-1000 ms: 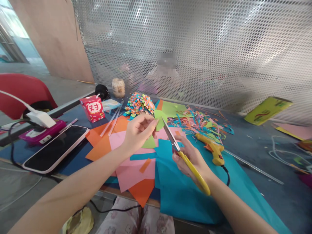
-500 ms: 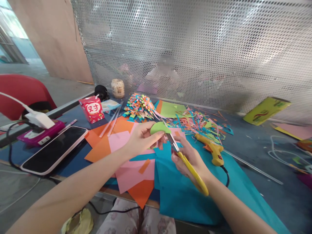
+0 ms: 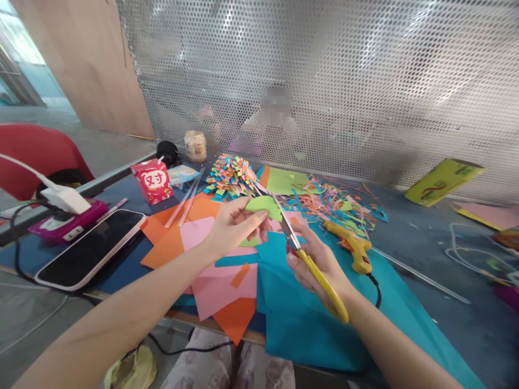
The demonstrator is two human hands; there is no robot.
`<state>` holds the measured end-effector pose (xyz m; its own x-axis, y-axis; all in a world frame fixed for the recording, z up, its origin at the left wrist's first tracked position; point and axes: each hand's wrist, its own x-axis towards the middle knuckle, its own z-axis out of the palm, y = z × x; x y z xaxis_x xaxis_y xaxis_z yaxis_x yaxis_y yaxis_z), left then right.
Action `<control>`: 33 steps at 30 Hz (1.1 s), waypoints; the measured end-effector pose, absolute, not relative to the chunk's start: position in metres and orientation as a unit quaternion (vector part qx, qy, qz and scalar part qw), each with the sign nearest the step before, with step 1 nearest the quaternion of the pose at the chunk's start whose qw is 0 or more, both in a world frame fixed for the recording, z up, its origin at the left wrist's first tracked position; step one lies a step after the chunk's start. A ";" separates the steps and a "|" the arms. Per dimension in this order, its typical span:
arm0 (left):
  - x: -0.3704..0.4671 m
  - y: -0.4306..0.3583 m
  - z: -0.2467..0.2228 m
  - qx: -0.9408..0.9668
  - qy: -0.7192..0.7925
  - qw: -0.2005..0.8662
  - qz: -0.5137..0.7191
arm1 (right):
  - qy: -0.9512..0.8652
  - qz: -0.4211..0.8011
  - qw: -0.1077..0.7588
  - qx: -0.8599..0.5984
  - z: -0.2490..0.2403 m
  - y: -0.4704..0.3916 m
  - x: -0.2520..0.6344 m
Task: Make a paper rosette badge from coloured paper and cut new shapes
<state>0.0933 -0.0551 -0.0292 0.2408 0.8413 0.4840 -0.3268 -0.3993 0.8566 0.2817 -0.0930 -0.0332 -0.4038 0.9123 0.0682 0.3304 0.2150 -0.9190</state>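
Between the fingers and thumb of my left hand (image 3: 237, 224) is a curved piece of green paper (image 3: 263, 205). My right hand (image 3: 316, 259) is wrapped round the yellow handles of a pair of scissors (image 3: 322, 281), whose blades point up and left at the right edge of the green paper. Under both hands lie sheets of pink paper (image 3: 227, 289), orange paper (image 3: 164, 248) and blue paper (image 3: 312, 319). Behind them sits a fringed multicoloured paper ball (image 3: 231, 175), with a heap of thin paper strips (image 3: 328, 197) to its right.
A yellow glue gun (image 3: 352, 248) lies right of my right hand, near a clear stick (image 3: 421, 275). On the left are a phone (image 3: 91, 248), a purple power strip (image 3: 68, 221) and a red carton (image 3: 152, 181). A perforated metal screen (image 3: 344, 81) stands behind the table.
The green paper has shifted slightly left and turned in my left hand, showing a rounder upper edge. The scissor blades now stand at its right edge rather than overlapping it.
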 end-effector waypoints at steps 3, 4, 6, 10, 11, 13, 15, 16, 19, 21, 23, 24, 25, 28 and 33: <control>0.093 -0.055 -0.027 0.601 0.222 0.491 0.590 | -0.705 0.450 0.328 -0.438 -0.033 -0.093 0.281; 0.092 -0.055 -0.026 0.600 0.225 0.484 0.596 | -0.704 0.451 0.329 -0.438 -0.033 -0.094 0.281; 0.092 -0.055 -0.025 0.595 0.231 0.470 0.609 | -0.702 0.452 0.331 -0.439 -0.034 -0.094 0.281; 0.091 -0.055 -0.024 0.599 0.233 0.460 0.612 | -0.706 0.450 0.332 -0.436 -0.035 -0.093 0.282; 0.091 -0.055 -0.025 0.606 0.232 0.460 0.606 | -0.707 0.449 0.333 -0.433 -0.035 -0.093 0.282; 0.091 -0.055 -0.026 0.622 0.235 0.457 0.591 | -0.708 0.450 0.338 -0.426 -0.036 -0.093 0.282; 0.091 -0.056 -0.028 0.631 0.245 0.451 0.582 | -0.705 0.454 0.343 -0.423 -0.036 -0.093 0.282; 0.090 -0.056 -0.028 0.633 0.248 0.449 0.580 | -0.704 0.455 0.344 -0.423 -0.036 -0.092 0.281; 0.091 -0.056 -0.028 0.633 0.248 0.445 0.583 | -0.702 0.455 0.349 -0.423 -0.037 -0.092 0.282; 0.091 -0.056 -0.027 0.634 0.244 0.444 0.585 | -0.702 0.451 0.358 -0.420 -0.039 -0.093 0.282; 0.092 -0.056 -0.027 0.635 0.238 0.441 0.588 | -0.700 0.448 0.368 -0.417 -0.040 -0.094 0.282; 0.092 -0.056 -0.027 0.636 0.236 0.439 0.589 | -0.699 0.448 0.371 -0.417 -0.040 -0.094 0.282; 0.092 -0.055 -0.027 0.636 0.234 0.437 0.592 | -0.697 0.449 0.372 -0.416 -0.040 -0.094 0.282; 0.091 -0.054 -0.028 0.631 0.230 0.428 0.604 | -0.698 0.453 0.367 -0.416 -0.038 -0.095 0.282; 0.089 -0.052 -0.028 0.613 0.252 0.403 0.631 | -0.705 0.448 0.360 -0.415 -0.039 -0.093 0.283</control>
<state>0.0888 -0.0524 -0.0284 0.0764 0.8175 0.5708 -0.2005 -0.5482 0.8120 0.2826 -0.0935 -0.0392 -0.3958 0.9083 0.1354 0.2633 0.2535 -0.9308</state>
